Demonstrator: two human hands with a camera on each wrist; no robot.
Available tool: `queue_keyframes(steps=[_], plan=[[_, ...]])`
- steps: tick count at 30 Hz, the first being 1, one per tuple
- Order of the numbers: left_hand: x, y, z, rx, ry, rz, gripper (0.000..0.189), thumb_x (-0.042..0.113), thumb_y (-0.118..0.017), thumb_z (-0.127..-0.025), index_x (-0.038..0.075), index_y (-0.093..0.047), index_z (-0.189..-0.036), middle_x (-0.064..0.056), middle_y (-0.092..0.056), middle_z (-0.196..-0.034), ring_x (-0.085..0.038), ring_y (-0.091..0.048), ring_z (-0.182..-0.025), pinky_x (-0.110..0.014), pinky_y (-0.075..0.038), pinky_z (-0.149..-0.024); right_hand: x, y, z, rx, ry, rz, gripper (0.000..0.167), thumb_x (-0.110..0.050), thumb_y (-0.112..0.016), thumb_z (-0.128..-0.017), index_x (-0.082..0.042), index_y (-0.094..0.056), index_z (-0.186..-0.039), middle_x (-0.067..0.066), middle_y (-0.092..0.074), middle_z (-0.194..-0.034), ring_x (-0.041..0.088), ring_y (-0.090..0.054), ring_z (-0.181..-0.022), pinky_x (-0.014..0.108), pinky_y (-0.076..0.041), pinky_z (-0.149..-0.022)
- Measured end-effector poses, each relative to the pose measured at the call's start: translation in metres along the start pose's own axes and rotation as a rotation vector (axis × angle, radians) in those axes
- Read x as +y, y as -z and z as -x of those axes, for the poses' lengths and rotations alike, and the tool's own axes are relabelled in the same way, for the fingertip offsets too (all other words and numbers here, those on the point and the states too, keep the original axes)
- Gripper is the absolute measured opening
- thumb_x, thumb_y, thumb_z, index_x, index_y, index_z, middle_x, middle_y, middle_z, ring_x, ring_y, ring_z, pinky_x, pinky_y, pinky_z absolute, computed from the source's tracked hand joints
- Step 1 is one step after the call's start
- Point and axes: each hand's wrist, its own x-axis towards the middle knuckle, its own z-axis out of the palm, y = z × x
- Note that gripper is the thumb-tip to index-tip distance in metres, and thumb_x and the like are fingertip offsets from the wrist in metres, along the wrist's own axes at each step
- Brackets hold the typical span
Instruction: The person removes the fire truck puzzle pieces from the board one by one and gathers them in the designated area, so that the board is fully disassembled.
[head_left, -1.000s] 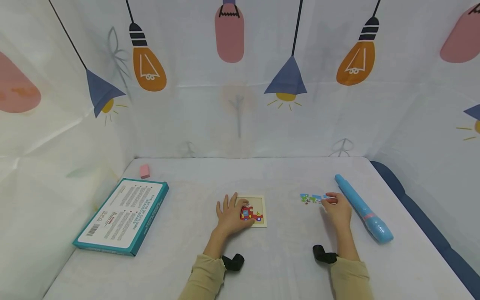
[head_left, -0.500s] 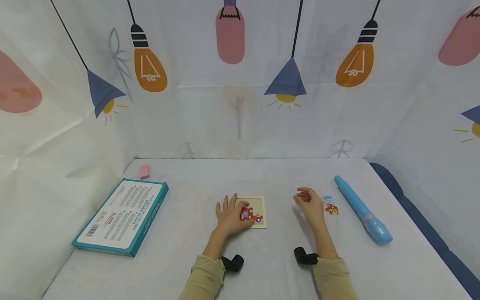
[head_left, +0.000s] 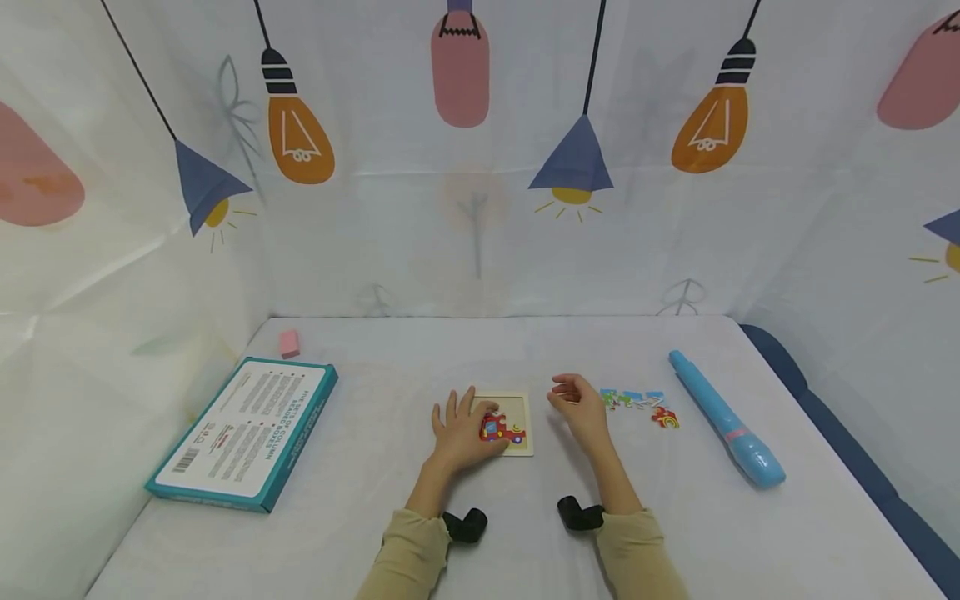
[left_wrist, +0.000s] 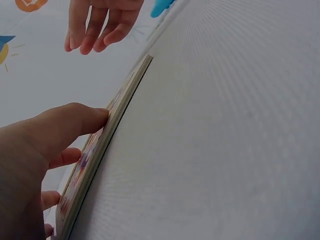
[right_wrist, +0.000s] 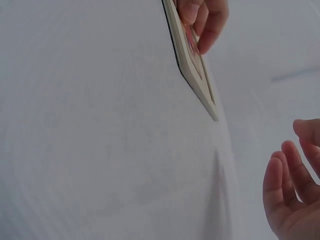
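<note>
My left hand [head_left: 453,437] rests on a small wooden puzzle board [head_left: 516,406]. In the left wrist view, its thumb touches the board's rim and the other fingers lie over the face. Pieces forming part of a red vehicle picture [head_left: 501,429] sit in the board, partly hidden by that hand. My right hand [head_left: 588,421] hovers right of the board, over the table. The right wrist view shows its thumb and fingers [right_wrist: 300,172] apart, with no object visible between them. Several loose puzzle pieces [head_left: 633,400] lie right of it, a red one [head_left: 665,417] slightly nearer me.
A blue tube-shaped object [head_left: 723,417] with a wider end lies at the right. On the left is a teal-edged box [head_left: 240,433] with printed text, and a pink block [head_left: 288,342] stands behind it. A white patterned sheet [head_left: 480,242] closes off the table's back.
My right hand has left the loose pieces and moved left toward the board, uncovering the red piece. The left hand has stayed on the board.
</note>
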Motion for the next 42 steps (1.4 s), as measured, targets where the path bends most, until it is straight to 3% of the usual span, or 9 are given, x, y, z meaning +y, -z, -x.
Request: queue_keyframes(steps=[5,10,17,22,25,30,37,42], plan=[[-0.003,0.005,0.0,-0.022,-0.008,-0.011,0.063,0.05,-0.067,-0.074,0.021,-0.052,-0.128,-0.013,-0.03,-0.148,-0.041,-0.018,-0.136,-0.063,-0.008,-0.102,-0.003,-0.012,0.003,-0.026,0.011,0.021,0.029,-0.01,-0.063,-0.086,-0.006,-0.058,-0.113,0.012,-0.062,-0.102,0.023,-0.056,-0.095,0.037,-0.047,-0.082],[-0.009,0.01,-0.002,-0.019,0.001,-0.015,0.066,0.047,-0.065,-0.075,0.019,-0.05,-0.132,-0.007,-0.035,-0.146,-0.036,-0.024,-0.135,-0.059,-0.014,-0.102,-0.008,-0.023,0.007,-0.11,0.073,0.098,0.026,-0.006,-0.065,-0.083,-0.004,-0.061,-0.108,0.011,-0.063,-0.099,0.025,-0.058,-0.093,0.039,-0.048,-0.081],[-0.014,0.012,-0.003,-0.004,-0.02,0.008,0.066,0.04,-0.068,-0.071,0.017,-0.052,-0.13,-0.008,-0.041,-0.143,-0.035,-0.029,-0.133,-0.059,-0.019,-0.098,-0.015,-0.04,0.009,-0.277,0.213,0.411,0.025,-0.011,-0.07,-0.079,-0.006,-0.066,-0.104,0.01,-0.062,-0.097,0.026,-0.056,-0.089,0.041,-0.046,-0.079],[-0.014,0.013,-0.003,-0.005,-0.016,0.011,0.061,0.039,-0.069,-0.071,0.017,-0.054,-0.126,-0.008,-0.041,-0.143,-0.034,-0.029,-0.133,-0.059,-0.019,-0.098,-0.016,-0.051,0.008,-0.32,0.317,0.633,0.04,-0.026,-0.076,-0.074,-0.01,-0.067,-0.11,0.011,-0.056,-0.098,0.028,-0.051,-0.088,0.042,-0.043,-0.076],[-0.014,0.013,-0.003,-0.006,-0.011,0.023,0.053,0.038,-0.07,-0.071,0.018,-0.058,-0.119,-0.007,-0.04,-0.144,-0.034,-0.028,-0.133,-0.059,-0.018,-0.098,-0.015,-0.055,0.008,-0.325,0.354,0.701,0.044,-0.031,-0.077,-0.072,-0.011,-0.067,-0.111,0.012,-0.055,-0.098,0.029,-0.051,-0.087,0.043,-0.042,-0.074],[-0.012,0.016,-0.003,0.002,-0.012,0.041,0.044,0.038,-0.071,-0.07,0.017,-0.061,-0.108,-0.009,-0.04,-0.143,-0.035,-0.029,-0.133,-0.059,-0.018,-0.098,-0.015,-0.057,0.005,-0.341,0.32,0.669,0.04,-0.027,-0.078,-0.071,-0.012,-0.067,-0.107,0.011,-0.052,-0.099,0.029,-0.05,-0.087,0.044,-0.042,-0.074],[-0.011,0.017,-0.003,-0.003,0.0,0.044,0.045,0.04,-0.071,-0.071,0.017,-0.061,-0.109,-0.008,-0.04,-0.143,-0.035,-0.029,-0.133,-0.059,-0.019,-0.098,-0.018,-0.057,0.001,-0.368,0.265,0.5,0.043,-0.014,-0.082,-0.066,-0.012,-0.056,-0.101,0.009,-0.055,-0.093,0.027,-0.051,-0.087,0.042,-0.042,-0.074],[-0.012,0.016,-0.003,-0.007,0.001,0.06,0.05,0.038,-0.072,-0.07,0.016,-0.059,-0.114,-0.009,-0.041,-0.143,-0.036,-0.029,-0.133,-0.059,-0.018,-0.099,-0.017,-0.056,0.003,-0.381,0.224,0.382,0.038,-0.006,-0.076,-0.071,-0.012,-0.055,-0.102,0.007,-0.062,-0.086,0.019,-0.056,-0.075,0.034,-0.045,-0.067]])
